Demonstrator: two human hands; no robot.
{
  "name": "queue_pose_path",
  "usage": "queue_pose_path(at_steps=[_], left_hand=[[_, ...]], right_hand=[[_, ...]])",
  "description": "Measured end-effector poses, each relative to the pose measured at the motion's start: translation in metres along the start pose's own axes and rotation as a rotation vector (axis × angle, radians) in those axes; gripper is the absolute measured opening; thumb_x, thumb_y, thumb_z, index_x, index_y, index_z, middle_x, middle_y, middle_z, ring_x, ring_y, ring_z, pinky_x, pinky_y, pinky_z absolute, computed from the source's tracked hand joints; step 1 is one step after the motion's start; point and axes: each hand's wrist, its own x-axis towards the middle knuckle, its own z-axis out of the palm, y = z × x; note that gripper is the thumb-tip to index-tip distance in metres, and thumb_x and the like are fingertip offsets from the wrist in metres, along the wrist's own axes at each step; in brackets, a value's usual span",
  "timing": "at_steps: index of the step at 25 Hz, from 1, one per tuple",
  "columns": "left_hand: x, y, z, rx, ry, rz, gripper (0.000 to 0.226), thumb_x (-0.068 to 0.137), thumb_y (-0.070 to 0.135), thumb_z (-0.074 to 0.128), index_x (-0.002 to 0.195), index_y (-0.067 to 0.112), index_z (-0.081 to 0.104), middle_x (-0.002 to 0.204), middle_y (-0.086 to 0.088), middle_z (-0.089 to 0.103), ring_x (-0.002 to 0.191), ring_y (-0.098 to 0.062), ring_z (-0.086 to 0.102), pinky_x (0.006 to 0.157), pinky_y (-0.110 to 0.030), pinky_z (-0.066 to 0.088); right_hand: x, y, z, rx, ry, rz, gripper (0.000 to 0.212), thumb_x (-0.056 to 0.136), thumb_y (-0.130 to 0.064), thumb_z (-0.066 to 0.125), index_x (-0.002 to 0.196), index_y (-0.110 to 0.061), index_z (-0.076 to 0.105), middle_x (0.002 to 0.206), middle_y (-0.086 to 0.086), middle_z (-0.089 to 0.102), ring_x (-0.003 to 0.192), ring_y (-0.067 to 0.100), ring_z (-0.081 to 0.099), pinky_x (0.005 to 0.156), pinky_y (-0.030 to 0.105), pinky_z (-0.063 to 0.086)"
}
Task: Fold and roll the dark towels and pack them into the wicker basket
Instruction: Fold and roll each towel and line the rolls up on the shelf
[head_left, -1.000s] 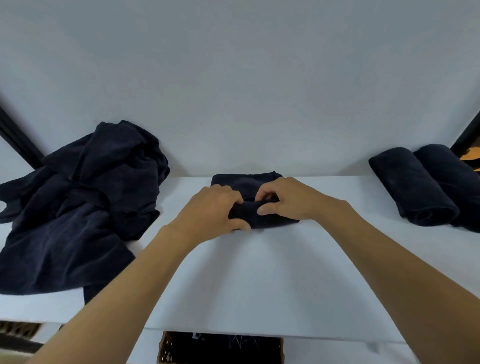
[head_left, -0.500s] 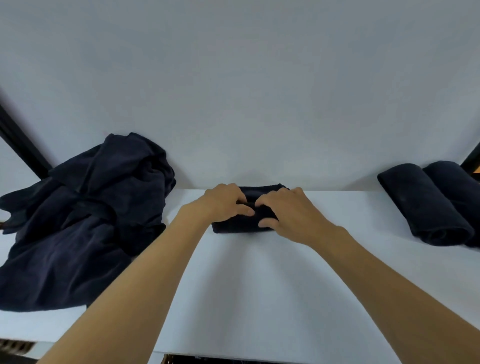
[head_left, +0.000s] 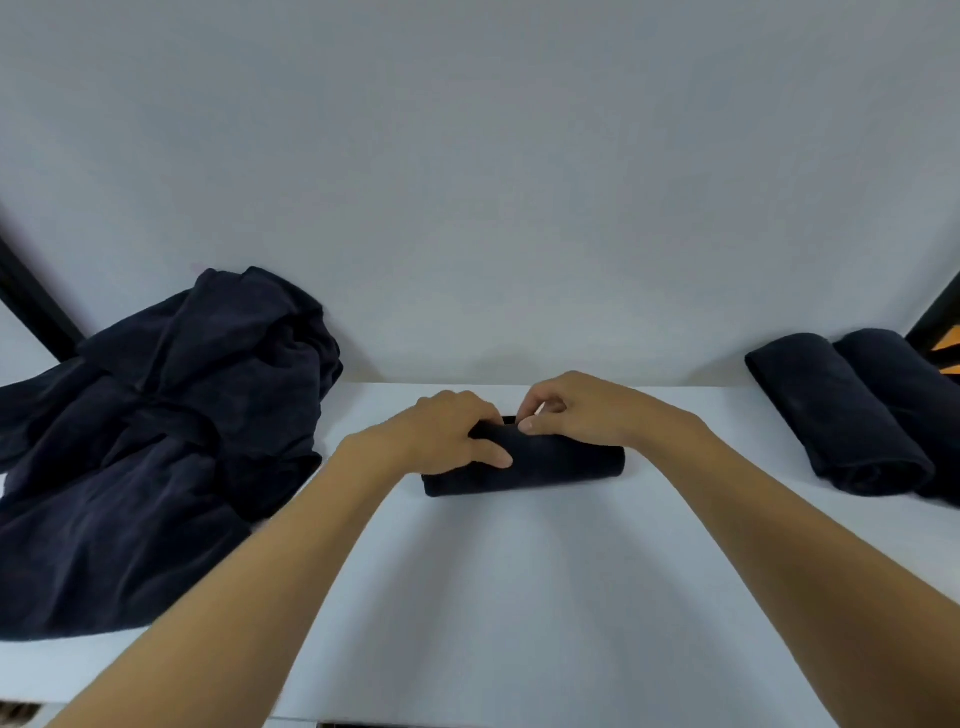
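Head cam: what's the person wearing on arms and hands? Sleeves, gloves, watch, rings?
Nothing is visible on them. The left hand and right hand have no gloves or rings. The left forearm and right forearm show no sleeve, watch or band up to the frame edge.

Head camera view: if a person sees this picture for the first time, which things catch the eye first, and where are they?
The left hand and right hand meet at the middle of the white table, both holding a dark rolled towel. A big loose heap of dark towels fills the left side, and two finished rolls lie side by side at the far right.
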Motion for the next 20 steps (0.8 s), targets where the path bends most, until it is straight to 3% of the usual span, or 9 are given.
queue_pose_path(at_steps=[3, 6, 8, 10, 11, 13, 15, 17, 20], left_hand=[[0.014, -0.008, -0.014, -0.098, -0.105, -0.036, 0.032, 0.094, 0.044, 0.055, 0.105, 0.018, 0.068, 0.099, -0.002, 0.068, 0.094, -0.022, 0.062, 0.087, -0.037, 0.049], [0.023, -0.013, -0.019, -0.139, -0.115, -0.104, 0.032, 0.094, 0.048, 0.053, 0.094, 0.021, 0.07, 0.087, 0.002, 0.065, 0.085, -0.02, 0.06, 0.078, -0.032, 0.046], [0.021, -0.009, -0.014, -0.029, 0.137, -0.191, 0.036, 0.091, 0.052, 0.056, 0.083, 0.018, 0.067, 0.077, 0.002, 0.058, 0.075, -0.019, 0.055, 0.068, -0.031, 0.04], [0.009, 0.008, -0.001, 0.275, 0.516, -0.275, 0.029, 0.094, 0.042, 0.054, 0.092, 0.015, 0.062, 0.087, -0.001, 0.058, 0.08, -0.023, 0.054, 0.064, -0.033, 0.038], [0.002, 0.019, 0.01, 0.327, 0.612, -0.301, 0.023, 0.097, 0.036, 0.05, 0.095, 0.014, 0.058, 0.09, -0.002, 0.057, 0.078, -0.024, 0.053, 0.062, -0.033, 0.037], [-0.007, 0.033, 0.033, 0.126, 0.582, -0.348, 0.03, 0.098, 0.04, 0.046, 0.09, 0.013, 0.055, 0.084, -0.002, 0.058, 0.07, -0.023, 0.051, 0.06, -0.032, 0.039], [-0.006, 0.037, 0.051, -0.342, 0.439, -0.372, 0.045, 0.097, 0.047, 0.046, 0.082, 0.006, 0.059, 0.077, -0.005, 0.066, 0.062, -0.024, 0.062, 0.058, -0.032, 0.051], [0.001, 0.034, 0.059, -0.693, 0.439, -0.367, 0.05, 0.095, 0.046, 0.051, 0.078, 0.001, 0.066, 0.068, -0.01, 0.071, 0.054, -0.022, 0.067, 0.052, -0.027, 0.054], [0.008, 0.044, 0.066, -0.838, 0.498, -0.37, 0.049, 0.091, 0.046, 0.059, 0.074, 0.0, 0.064, 0.065, -0.009, 0.07, 0.055, -0.021, 0.066, 0.051, -0.031, 0.053]], right_hand=[[-0.009, -0.007, 0.014, -0.118, 0.288, -0.209, 0.015, 0.085, -0.04, 0.069, 0.095, -0.029, 0.069, 0.094, -0.013, 0.065, 0.088, 0.006, 0.059, 0.081, 0.027, 0.044], [-0.014, -0.01, 0.024, -0.377, 0.243, -0.217, 0.042, 0.078, -0.053, 0.07, 0.113, -0.031, 0.062, 0.104, -0.013, 0.063, 0.095, 0.01, 0.054, 0.088, 0.031, 0.039], [-0.006, -0.011, 0.016, -0.311, 0.199, -0.163, 0.041, 0.08, -0.051, 0.07, 0.114, -0.029, 0.064, 0.104, -0.012, 0.065, 0.096, 0.012, 0.057, 0.086, 0.03, 0.042], [0.009, -0.013, 0.005, -0.136, 0.153, -0.072, 0.036, 0.083, -0.049, 0.069, 0.11, -0.025, 0.069, 0.102, -0.011, 0.067, 0.096, 0.011, 0.059, 0.081, 0.025, 0.045], [0.017, -0.012, 0.001, -0.082, 0.133, -0.025, 0.034, 0.084, -0.048, 0.068, 0.108, -0.024, 0.071, 0.103, -0.01, 0.067, 0.097, 0.011, 0.059, 0.081, 0.024, 0.045], [0.031, -0.008, -0.002, -0.019, 0.099, 0.056, 0.03, 0.087, -0.048, 0.064, 0.105, -0.025, 0.07, 0.108, -0.007, 0.066, 0.101, 0.013, 0.059, 0.084, 0.027, 0.045], [0.035, -0.004, 0.0, 0.019, 0.089, 0.11, 0.024, 0.09, -0.046, 0.061, 0.102, -0.026, 0.067, 0.11, -0.006, 0.062, 0.102, 0.015, 0.058, 0.083, 0.029, 0.043], [0.036, -0.004, 0.002, 0.019, 0.149, 0.118, 0.018, 0.093, -0.039, 0.06, 0.101, -0.024, 0.066, 0.108, -0.004, 0.061, 0.102, 0.017, 0.059, 0.082, 0.027, 0.042], [0.025, -0.012, 0.003, -0.073, 0.262, 0.119, 0.016, 0.095, -0.035, 0.056, 0.105, -0.025, 0.065, 0.11, -0.001, 0.063, 0.102, 0.019, 0.06, 0.083, 0.029, 0.045]])
